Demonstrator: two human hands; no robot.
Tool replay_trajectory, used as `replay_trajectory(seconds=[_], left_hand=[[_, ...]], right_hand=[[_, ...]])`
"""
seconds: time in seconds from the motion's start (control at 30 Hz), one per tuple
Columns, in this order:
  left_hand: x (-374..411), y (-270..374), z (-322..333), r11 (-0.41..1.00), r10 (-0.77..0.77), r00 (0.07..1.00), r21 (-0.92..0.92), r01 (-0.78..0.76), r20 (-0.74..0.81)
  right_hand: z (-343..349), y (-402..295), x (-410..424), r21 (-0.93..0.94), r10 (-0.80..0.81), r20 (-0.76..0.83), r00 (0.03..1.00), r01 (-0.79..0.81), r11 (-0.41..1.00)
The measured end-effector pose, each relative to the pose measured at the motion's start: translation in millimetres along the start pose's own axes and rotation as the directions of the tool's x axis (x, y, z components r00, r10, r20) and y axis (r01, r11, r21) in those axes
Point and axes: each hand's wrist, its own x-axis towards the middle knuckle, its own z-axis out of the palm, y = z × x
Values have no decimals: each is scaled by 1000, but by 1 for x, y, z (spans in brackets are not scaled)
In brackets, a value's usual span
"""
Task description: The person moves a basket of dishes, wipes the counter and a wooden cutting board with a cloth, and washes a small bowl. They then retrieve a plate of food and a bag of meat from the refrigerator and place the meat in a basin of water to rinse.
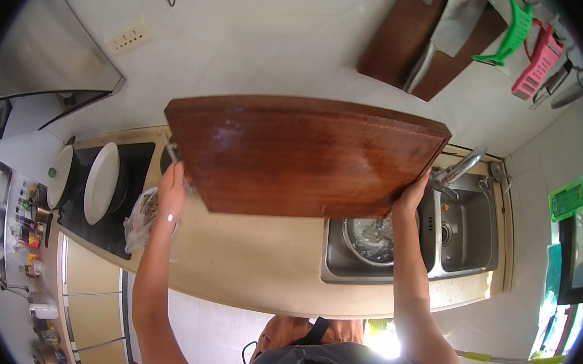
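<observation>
A large reddish-brown wooden cutting board [299, 155] is held up above the counter between my two hands, its broad face tilted towards me. My left hand [171, 186] grips the board's left edge, where a metal handle or rod also shows beside it; its fingers are partly hidden. At the lower right corner, my right hand [413, 193] holds the other edge, with some fingers behind the wood. Below that corner a metal basin [350, 239] of water sits in the left bowl of a stainless-steel sink [331, 266]. Part of the basin is covered by the board.
A curved faucet [467, 163] rises behind the sink. At left, two lidded pans [104, 184] stand on a black cooktop [138, 158], near a clear plastic bag [143, 219]. A cleaver [463, 14] and green and pink peelers or graters [539, 62] hang on the wall.
</observation>
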Motion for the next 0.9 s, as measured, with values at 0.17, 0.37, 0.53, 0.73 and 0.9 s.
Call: replay_trajectory(seconds=[0.17,0.37,0.53,0.73,0.9], left_hand=[[81,-46,37,993,35,999,-109,-39,-36],[134,-76,63,996,-4,999,-87,1,-35],[157,-85,84,998,36,997,-54,-40,-70],[182,-115,75,998,-33,999,-44,32,-22],[192,-126,61,975,-111,991,-199,94,-74]], right_hand=[[32,14,28,-53,-224,-30,974,223,973],[68,22,39,-122,-292,-63,954,283,951],[77,34,52,-65,-328,-66,942,324,944],[80,65,74,-28,-397,-33,917,396,918],[120,70,56,19,-347,2,938,347,938]])
